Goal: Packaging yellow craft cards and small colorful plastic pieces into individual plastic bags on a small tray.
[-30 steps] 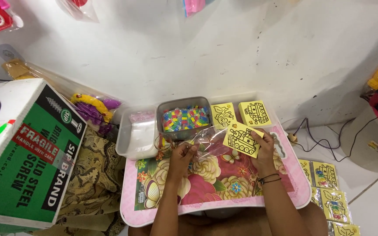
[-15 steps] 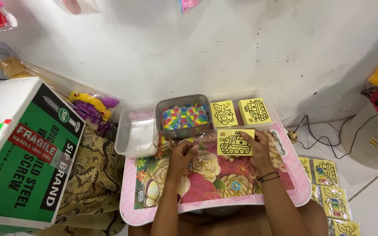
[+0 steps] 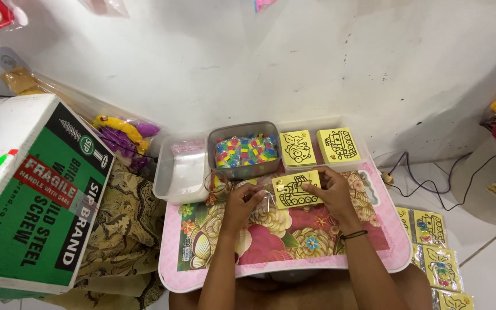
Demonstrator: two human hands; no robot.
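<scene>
Fingertips of your right hand [image 3: 333, 192] pinched the right edge of a yellow picture card [image 3: 297, 189] printed with a black line drawing, closed on it with the thumb underneath as far as the view showed. Your left hand [image 3: 242, 202] curled its fingers onto a clear plastic sleeve [image 3: 262, 201] just left of the card, gripping the crinkled film; the card's left end lay at or inside the sleeve's mouth, and you could not tell which. That was the likely weak point: a corner could catch on the film and bend, or the sleeve could slip from so light a hold. Just beyond your knuckles stood a grey tub of coloured pieces [image 3: 244, 150], close enough for a jerk to knock it. Right of it, two more yellow cards [image 3: 318, 147] sat in a clear tray. Everything rested on a pink flowered lap table [image 3: 294, 241], whose near edge overhung your lap, so a push could tip it.
</scene>
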